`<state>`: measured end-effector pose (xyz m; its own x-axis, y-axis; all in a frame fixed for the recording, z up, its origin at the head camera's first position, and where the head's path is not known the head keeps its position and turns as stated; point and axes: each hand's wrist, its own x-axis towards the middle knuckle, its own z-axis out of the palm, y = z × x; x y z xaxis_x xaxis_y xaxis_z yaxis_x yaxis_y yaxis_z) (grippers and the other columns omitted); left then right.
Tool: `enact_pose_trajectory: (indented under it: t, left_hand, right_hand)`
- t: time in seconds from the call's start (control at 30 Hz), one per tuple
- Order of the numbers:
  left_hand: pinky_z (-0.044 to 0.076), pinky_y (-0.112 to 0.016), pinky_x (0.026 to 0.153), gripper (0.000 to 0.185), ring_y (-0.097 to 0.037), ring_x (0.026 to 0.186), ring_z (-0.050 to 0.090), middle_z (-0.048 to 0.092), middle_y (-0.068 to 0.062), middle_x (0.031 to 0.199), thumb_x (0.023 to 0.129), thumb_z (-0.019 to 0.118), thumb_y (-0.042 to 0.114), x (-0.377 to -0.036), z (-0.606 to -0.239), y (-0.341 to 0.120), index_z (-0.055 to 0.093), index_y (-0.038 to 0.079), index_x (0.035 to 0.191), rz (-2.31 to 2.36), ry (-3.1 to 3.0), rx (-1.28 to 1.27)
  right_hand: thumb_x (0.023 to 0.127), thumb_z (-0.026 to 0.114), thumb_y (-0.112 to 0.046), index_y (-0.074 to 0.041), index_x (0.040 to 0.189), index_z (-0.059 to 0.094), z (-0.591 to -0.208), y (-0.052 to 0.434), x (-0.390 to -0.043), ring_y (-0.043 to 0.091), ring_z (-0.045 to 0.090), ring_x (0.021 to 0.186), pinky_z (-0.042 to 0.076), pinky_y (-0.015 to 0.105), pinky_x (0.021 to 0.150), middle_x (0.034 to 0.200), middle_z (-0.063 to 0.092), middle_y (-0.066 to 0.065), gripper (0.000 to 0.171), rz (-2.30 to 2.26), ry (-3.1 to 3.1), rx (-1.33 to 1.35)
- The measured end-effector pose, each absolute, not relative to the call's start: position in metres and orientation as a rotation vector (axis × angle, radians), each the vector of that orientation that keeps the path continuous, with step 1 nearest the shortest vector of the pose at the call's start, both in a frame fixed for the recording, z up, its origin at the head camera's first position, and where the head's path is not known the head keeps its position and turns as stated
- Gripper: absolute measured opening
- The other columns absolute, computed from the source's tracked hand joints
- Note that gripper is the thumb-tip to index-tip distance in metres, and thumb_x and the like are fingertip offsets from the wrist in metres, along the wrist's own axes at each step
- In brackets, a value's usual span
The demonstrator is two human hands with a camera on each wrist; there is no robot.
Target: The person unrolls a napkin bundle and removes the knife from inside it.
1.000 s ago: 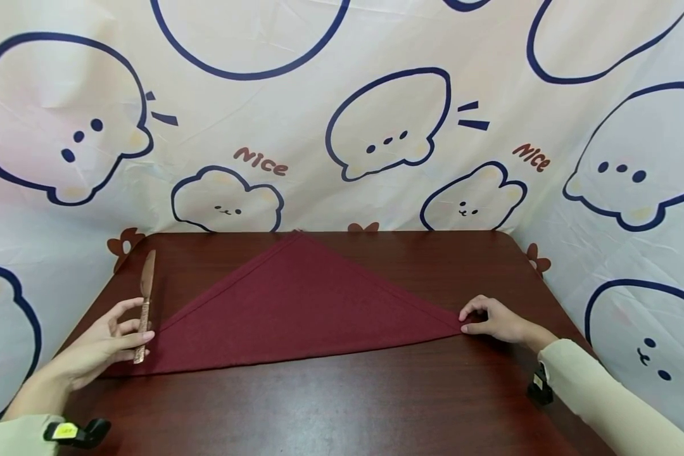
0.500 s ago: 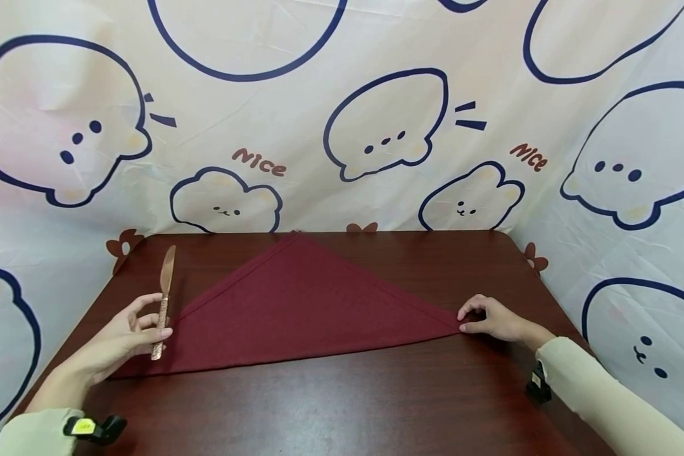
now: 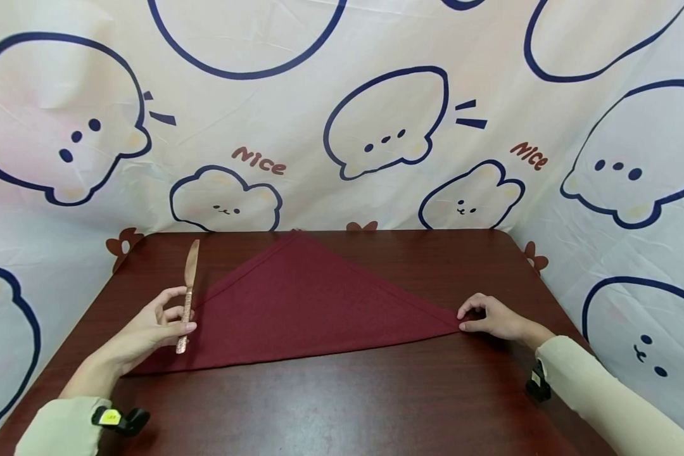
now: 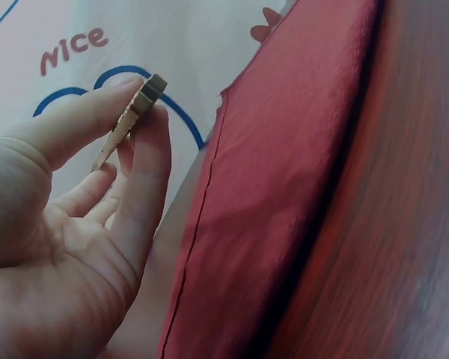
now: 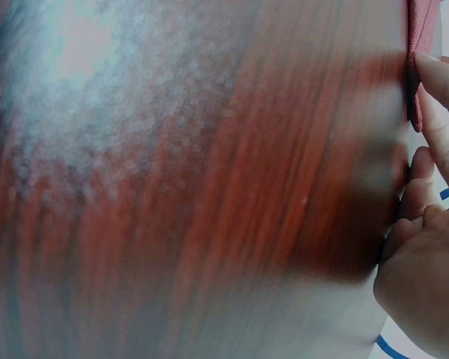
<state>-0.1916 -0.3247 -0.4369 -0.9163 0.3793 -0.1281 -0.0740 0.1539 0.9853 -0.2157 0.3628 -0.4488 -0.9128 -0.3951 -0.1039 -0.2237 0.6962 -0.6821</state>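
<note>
A dark red cloth napkin (image 3: 319, 297), folded into a triangle, lies on the table with its peak near the back edge. Above its left part, my left hand (image 3: 151, 329) holds a copper-coloured table knife (image 3: 189, 278) by the textured handle, blade pointing up and away. In the left wrist view the knife's handle end (image 4: 151, 88) is pinched between thumb and fingers, seen almost end-on. At the napkin's right corner my right hand (image 3: 493, 320) pinches the tip of the cloth between thumb and forefinger. The right wrist view shows that cloth corner (image 5: 417, 82) between the fingertips.
The dark brown wooden table (image 3: 342, 411) has a glossy surface with a bright reflection. A pale curtain (image 3: 308, 114) printed with cartoon outlines hangs behind the table and along both sides. A black wrist camera (image 3: 120, 419) sits on the left sleeve.
My left hand has moved right and slightly away with the knife, from the napkin's left corner to further over the cloth. The right hand and the napkin have stayed in place.
</note>
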Motion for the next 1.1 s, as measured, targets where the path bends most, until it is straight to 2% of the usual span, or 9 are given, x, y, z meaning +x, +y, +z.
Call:
enact_pose_trajectory:
  t: [0.5, 0.97, 1.1]
  left_hand:
    - [0.057, -0.029, 0.072, 0.059, -0.01, 0.081, 0.065, 0.061, 0.004, 0.098, 0.1, 0.059, 0.003, -0.197, -0.439, -0.297, 0.021, 0.023, 0.141, 1.825, 2.094, 0.291]
    - [0.058, -0.03, 0.071, 0.06, -0.012, 0.08, 0.065, 0.06, 0.002, 0.096, 0.099, 0.061, 0.004, -0.2, -0.438, -0.274, 0.021, 0.021, 0.14, 1.84, 2.052, 0.299]
    - [0.059, -0.031, 0.073, 0.064, -0.013, 0.081, 0.065, 0.06, 0.0, 0.097, 0.098, 0.063, 0.006, -0.202, -0.437, -0.266, 0.018, 0.016, 0.142, 1.821, 2.076, 0.289]
  right_hand:
    - [0.088, 0.078, -0.019, -0.012, 0.096, 0.073, -0.451, 0.363, -0.216, 0.004, 0.046, 0.094, 0.039, 0.023, 0.082, 0.104, 0.062, 0.005, 0.011, -1.03, 2.68, -0.505]
    - [0.09, 0.077, -0.019, -0.011, 0.097, 0.073, -0.45, 0.362, -0.215, 0.006, 0.047, 0.095, 0.04, 0.023, 0.083, 0.105, 0.061, 0.005, 0.013, -1.05, 2.657, -0.487]
    - [0.09, 0.077, -0.02, -0.011, 0.099, 0.073, -0.449, 0.361, -0.215, 0.006, 0.047, 0.094, 0.04, 0.023, 0.083, 0.106, 0.061, 0.005, 0.013, -1.05, 2.654, -0.464]
